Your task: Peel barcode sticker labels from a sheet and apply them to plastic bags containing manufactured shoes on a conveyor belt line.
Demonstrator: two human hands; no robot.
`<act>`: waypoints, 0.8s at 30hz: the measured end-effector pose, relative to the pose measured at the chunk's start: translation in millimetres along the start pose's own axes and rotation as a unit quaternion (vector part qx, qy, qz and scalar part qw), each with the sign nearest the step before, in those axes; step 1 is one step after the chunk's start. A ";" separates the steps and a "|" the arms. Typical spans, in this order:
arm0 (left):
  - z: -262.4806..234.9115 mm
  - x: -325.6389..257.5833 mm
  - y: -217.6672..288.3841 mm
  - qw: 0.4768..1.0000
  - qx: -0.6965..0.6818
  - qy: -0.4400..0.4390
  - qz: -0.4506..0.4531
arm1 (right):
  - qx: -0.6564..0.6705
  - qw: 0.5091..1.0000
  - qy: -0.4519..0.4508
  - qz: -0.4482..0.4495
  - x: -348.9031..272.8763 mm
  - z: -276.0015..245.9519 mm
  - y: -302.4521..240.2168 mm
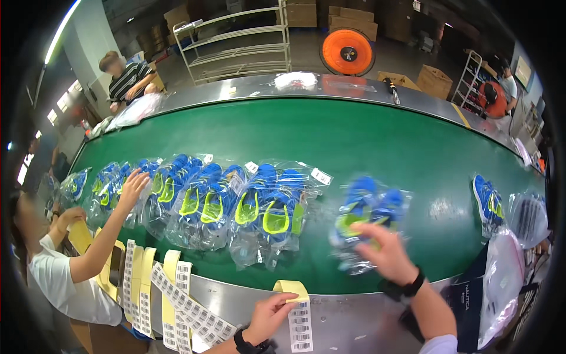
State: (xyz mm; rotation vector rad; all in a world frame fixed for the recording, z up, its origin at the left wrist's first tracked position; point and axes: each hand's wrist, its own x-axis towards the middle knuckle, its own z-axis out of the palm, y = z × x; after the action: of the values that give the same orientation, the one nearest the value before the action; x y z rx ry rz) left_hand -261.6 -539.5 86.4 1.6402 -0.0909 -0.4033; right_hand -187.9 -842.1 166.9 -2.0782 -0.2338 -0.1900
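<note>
My left hand (270, 315) pinches a strip of barcode labels (300, 330) with yellow backing, at the near metal edge. My right hand (386, 253) is closed on the near part of a clear bag holding a pair of blue and lime shoes (361, 200); hand and bag are both blurred, and some fingertips are hard to make out. To the left, several more bagged pairs of blue shoes (259, 203) lie in a row on the green conveyor belt (283, 127). Several label strips (183, 301) are draped over the near metal edge.
A co-worker (71, 265) at the left reaches a hand over the bagged shoes. An unbagged pair of blue shoes (487, 200) sits at the right, near stacked plastic bags (506, 277). Across the belt are a seated person (127, 79), an orange fan (348, 52) and a rack (236, 44).
</note>
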 end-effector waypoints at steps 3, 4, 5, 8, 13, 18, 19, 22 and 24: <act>12.1 2.1 22.9 1.000 -0.020 -0.008 0.001 | 0.056 0.994 -0.084 -0.050 -37.5 42.6 -30.0; 15.7 0.3 32.9 1.000 -0.025 -0.008 0.008 | 0.068 0.993 -0.092 -0.019 -49.8 51.8 -35.1; 17.4 -1.0 39.7 1.000 -0.015 -0.009 0.016 | 0.080 0.992 -0.101 0.010 -60.8 60.1 -39.8; 19.8 -5.4 45.6 0.999 0.010 -0.007 0.034 | 0.131 0.990 -0.043 0.039 -83.4 78.3 -42.6; 25.9 -10.0 39.5 0.997 0.034 -0.015 0.060 | 0.112 0.993 0.024 0.009 -102.6 79.3 -40.2; 35.2 -10.9 46.9 0.994 0.085 -0.031 0.066 | 0.075 0.996 0.050 -0.008 -113.0 76.2 -35.3; 37.2 -11.1 46.8 0.994 0.087 -0.027 0.067 | 0.071 0.996 0.055 -0.011 -113.8 75.7 -34.6; 36.9 -12.0 45.0 0.992 0.107 -0.023 0.064 | 0.069 0.996 0.054 -0.003 -113.8 77.1 -34.1; 35.1 -11.3 48.1 0.990 0.121 -0.018 0.074 | 0.086 0.995 0.040 0.013 -111.5 77.3 -35.1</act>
State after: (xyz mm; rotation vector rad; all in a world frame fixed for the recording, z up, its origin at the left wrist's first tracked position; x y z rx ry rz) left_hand -274.5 -575.1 133.7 1.8505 -0.2964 -0.3165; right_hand -301.5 -767.6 132.5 -1.8983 -0.1690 -0.2282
